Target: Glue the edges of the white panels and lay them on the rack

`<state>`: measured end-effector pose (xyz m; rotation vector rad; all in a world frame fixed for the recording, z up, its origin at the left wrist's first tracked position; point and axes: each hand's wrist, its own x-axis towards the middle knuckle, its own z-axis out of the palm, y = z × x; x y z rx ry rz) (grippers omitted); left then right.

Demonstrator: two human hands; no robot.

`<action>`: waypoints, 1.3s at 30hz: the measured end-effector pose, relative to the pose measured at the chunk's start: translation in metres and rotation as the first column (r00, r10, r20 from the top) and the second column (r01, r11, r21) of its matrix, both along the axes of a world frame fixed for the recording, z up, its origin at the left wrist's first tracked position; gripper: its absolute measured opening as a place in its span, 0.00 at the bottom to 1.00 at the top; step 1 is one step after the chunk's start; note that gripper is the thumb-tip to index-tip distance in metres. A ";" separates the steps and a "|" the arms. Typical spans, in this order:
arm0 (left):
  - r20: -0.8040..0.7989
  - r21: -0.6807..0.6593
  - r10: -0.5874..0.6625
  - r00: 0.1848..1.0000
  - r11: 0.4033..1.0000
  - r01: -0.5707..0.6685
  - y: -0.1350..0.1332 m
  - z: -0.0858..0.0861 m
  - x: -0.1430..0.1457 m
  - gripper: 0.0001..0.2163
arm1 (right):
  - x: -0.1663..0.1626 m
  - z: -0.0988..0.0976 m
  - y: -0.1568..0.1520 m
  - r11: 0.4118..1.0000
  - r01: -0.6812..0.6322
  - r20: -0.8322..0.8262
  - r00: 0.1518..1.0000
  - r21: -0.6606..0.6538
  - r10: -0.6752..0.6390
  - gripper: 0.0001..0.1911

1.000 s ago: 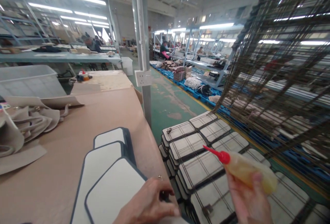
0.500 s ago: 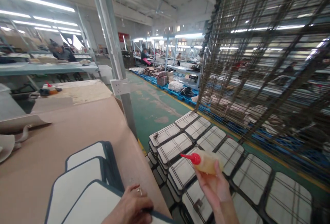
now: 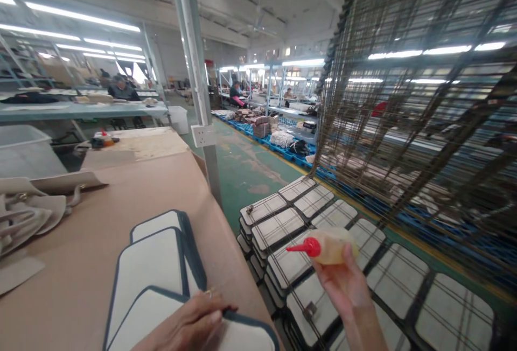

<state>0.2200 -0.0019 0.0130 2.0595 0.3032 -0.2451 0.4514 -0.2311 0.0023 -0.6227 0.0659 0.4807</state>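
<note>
My right hand (image 3: 343, 292) is closed around a squeeze bottle (image 3: 335, 246) of pale yellowish liquid. The bottle lies sideways, and its red pointed nozzle faces left. My left hand (image 3: 191, 321), with a ring on one finger, is low over the table, its fingers closed at the dark edge of a white panel (image 3: 250, 336). The grip underneath is partly hidden. Beside that hand, several white panels with dark blue-grey borders (image 3: 147, 259) lie overlapping on the brown tabletop (image 3: 161, 184).
On my right, a wire-mesh rack (image 3: 388, 103) rises over stacked layers of similar panels (image 3: 278, 227). A metal post with a socket box (image 3: 204, 135) stands at the table's far corner. Beige pieces (image 3: 32, 213) and a second red-tipped bottle (image 3: 105, 138) are to the left. People work farther off.
The view has turned slightly left, so the scene sits farther right. More of the panel at my left hand shows. The bottle has tipped closer to level in my right hand.
</note>
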 end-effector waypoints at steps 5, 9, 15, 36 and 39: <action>0.159 0.125 -0.005 0.987 0.992 -0.015 -0.011 0.012 0.002 0.20 | 0.001 0.018 0.002 0.998 -0.018 -0.040 0.999 -0.066 0.015 0.30; 0.282 0.315 -0.195 0.939 0.944 0.102 -0.006 0.043 0.023 0.17 | 0.001 0.042 0.010 0.988 -0.067 0.035 0.997 -0.139 0.072 0.31; 0.245 0.377 -0.367 0.898 0.889 0.261 0.015 0.089 0.060 0.09 | 0.001 0.062 0.017 0.973 -0.097 0.064 0.992 -0.211 0.113 0.27; 0.154 -0.083 -0.537 0.829 0.829 0.553 0.015 0.099 0.108 0.12 | -0.001 0.074 0.010 0.952 -0.004 0.212 0.975 -0.306 0.072 0.38; 0.146 -0.101 -0.567 0.811 0.806 0.583 0.018 0.095 0.113 0.14 | 0.000 0.074 0.012 0.946 -0.042 0.214 0.970 -0.322 0.116 0.35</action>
